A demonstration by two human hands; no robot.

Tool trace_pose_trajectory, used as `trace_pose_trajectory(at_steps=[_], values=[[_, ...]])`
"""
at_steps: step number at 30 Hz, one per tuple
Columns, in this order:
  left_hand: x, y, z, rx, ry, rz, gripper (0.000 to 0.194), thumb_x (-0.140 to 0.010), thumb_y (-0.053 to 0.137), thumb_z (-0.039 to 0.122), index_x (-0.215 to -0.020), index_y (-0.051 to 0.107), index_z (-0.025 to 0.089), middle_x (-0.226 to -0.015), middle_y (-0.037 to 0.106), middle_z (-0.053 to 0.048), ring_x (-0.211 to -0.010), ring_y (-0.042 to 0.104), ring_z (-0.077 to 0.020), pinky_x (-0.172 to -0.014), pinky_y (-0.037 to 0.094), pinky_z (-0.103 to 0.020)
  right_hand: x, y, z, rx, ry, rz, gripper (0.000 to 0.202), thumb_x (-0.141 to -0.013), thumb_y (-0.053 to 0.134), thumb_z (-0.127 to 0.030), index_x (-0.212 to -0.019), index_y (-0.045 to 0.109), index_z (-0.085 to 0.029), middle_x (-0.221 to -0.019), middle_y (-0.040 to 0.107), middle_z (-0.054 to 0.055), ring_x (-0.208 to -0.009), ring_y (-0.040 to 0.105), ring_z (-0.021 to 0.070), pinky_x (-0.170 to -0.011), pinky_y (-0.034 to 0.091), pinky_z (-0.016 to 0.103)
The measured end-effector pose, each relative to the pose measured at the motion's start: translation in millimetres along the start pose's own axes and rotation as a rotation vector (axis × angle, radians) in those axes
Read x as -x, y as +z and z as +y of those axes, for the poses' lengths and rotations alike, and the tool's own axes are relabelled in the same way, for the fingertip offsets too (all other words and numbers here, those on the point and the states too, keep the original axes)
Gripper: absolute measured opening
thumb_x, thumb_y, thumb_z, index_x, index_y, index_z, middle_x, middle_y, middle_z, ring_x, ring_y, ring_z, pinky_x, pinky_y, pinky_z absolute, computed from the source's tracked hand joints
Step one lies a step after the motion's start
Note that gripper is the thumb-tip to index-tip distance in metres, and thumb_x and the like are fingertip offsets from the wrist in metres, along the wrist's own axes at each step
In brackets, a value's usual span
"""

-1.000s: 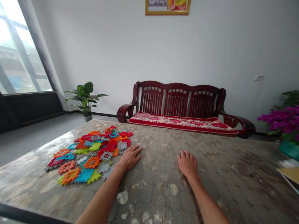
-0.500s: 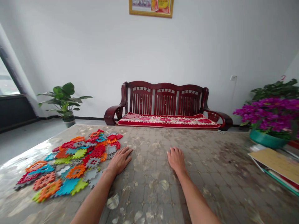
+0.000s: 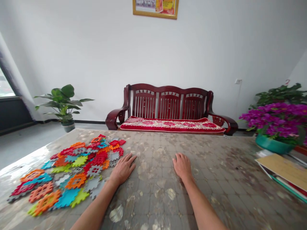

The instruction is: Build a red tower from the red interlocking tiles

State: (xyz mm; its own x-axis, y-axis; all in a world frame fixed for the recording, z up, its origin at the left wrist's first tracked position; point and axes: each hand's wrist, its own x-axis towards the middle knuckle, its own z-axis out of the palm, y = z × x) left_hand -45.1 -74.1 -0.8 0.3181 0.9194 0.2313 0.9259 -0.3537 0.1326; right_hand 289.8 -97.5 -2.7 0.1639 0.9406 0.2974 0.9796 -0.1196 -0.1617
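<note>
Palm down on the patterned tablecloth (image 3: pixel 153 198), my left hand (image 3: pixel 124 168) rests with its fingers stretched out and holds nothing. It lies just right of a spread of interlocking plastic puzzle tiles (image 3: pixel 76 181) in red, orange, blue, green and grey. Some of these tiles have window-like cutouts, and many overlap. My right hand (image 3: pixel 182 166) lies on the cloth farther right, palm down, fingers slightly bent and a little apart, with nothing held. A stretch of cloth separates the two hands.
At the table's right stand purple flowers in a green pot (image 3: pixel 273 144), beside a stack of folders (image 3: pixel 285 167). Behind the table is a dark red wooden bench (image 3: pixel 169 102) with a red cover. A potted plant (image 3: pixel 67 105) stands on the floor at left.
The view has shifted slightly, so the tiles appear a little lower and farther left. Both hands stay resting on the tablecloth in nearly the same pose.
</note>
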Motion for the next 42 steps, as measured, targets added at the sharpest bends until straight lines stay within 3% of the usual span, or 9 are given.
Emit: trace_pose_trajectory(at_steps=[22,42], values=[[1,20.9,-18,0.028,0.056,0.063,0.047,-0.095,0.042,0.039,-0.136,0.059,0.025,-0.144,0.056,-0.009,-0.134,0.050,-0.0259,-0.113,0.038,-0.042,5,0,6,-0.042,0.014,-0.038,0.040,-0.094,0.045,-0.029,-0.129,0.061,-0.019,-0.137,0.058,0.012,-0.126,0.051,0.0249,-0.106,0.034,0.035],[7,-3.4,1,0.127,-0.013,-0.009,0.045,-0.092,0.049,0.029,-0.136,0.060,0.026,-0.147,0.052,-0.011,-0.138,0.044,-0.0283,-0.116,0.035,-0.047,1,31,29,0.058,-0.094,0.041,0.044,-0.094,0.038,-0.031,-0.127,0.064,-0.019,-0.134,0.061,0.011,-0.122,0.057,0.0264,-0.102,0.043,0.040]])
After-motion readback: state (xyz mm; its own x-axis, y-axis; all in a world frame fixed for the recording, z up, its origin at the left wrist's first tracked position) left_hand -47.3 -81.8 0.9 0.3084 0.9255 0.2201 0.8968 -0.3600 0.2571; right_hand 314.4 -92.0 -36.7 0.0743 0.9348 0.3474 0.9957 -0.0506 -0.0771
